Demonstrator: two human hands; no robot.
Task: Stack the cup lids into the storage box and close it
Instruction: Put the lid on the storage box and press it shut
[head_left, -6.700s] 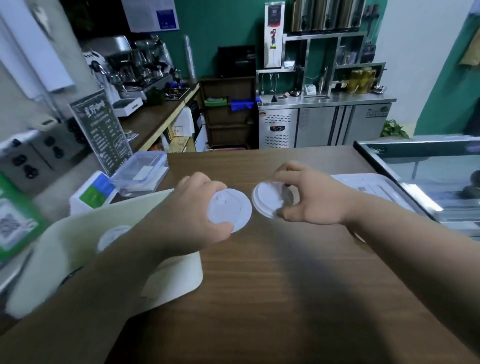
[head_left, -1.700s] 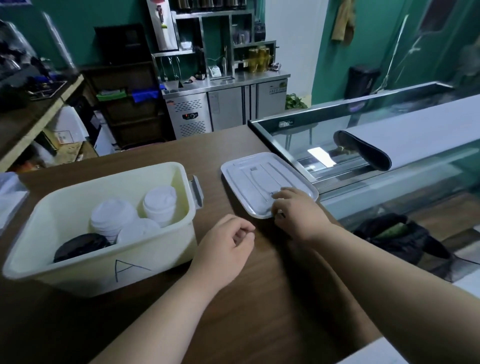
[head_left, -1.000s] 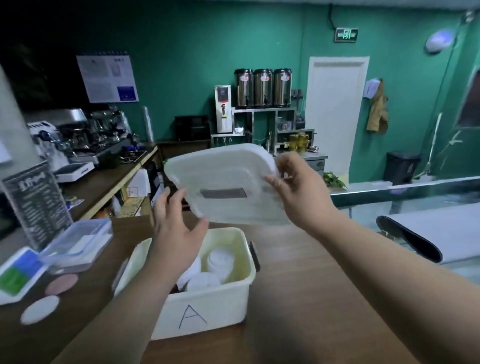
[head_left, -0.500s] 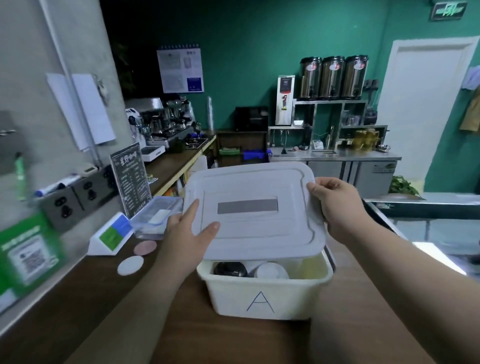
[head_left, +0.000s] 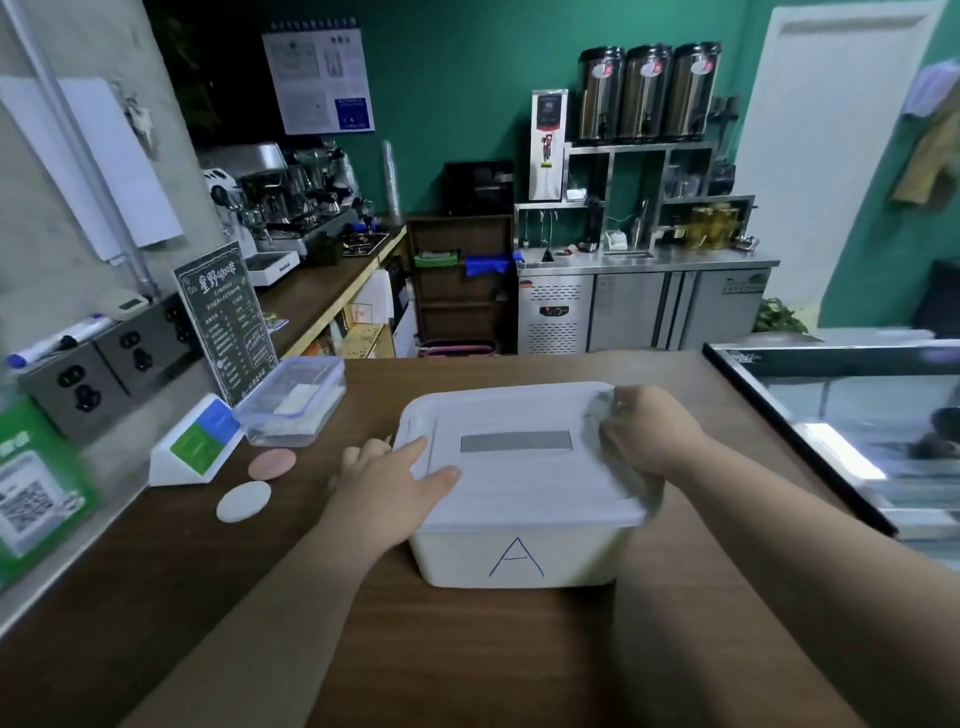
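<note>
While left fingers (head_left: 411, 448) press the lid (head_left: 519, 491), right fingers (head_left: 626, 408) grip it.

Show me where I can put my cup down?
Best: bare table in front of the box, at the near edge. A strip behind the box is free too. The left side is crowded: a pink disc, a white disc, a clear tub, a menu sign. A glass case borders the right.

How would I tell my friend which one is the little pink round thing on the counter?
Start at the brown wooden counter and look left of the white storage box marked A. Just in front of the clear container lie two flat round discs; the pink disc is the farther one, the white disc the nearer.
</note>
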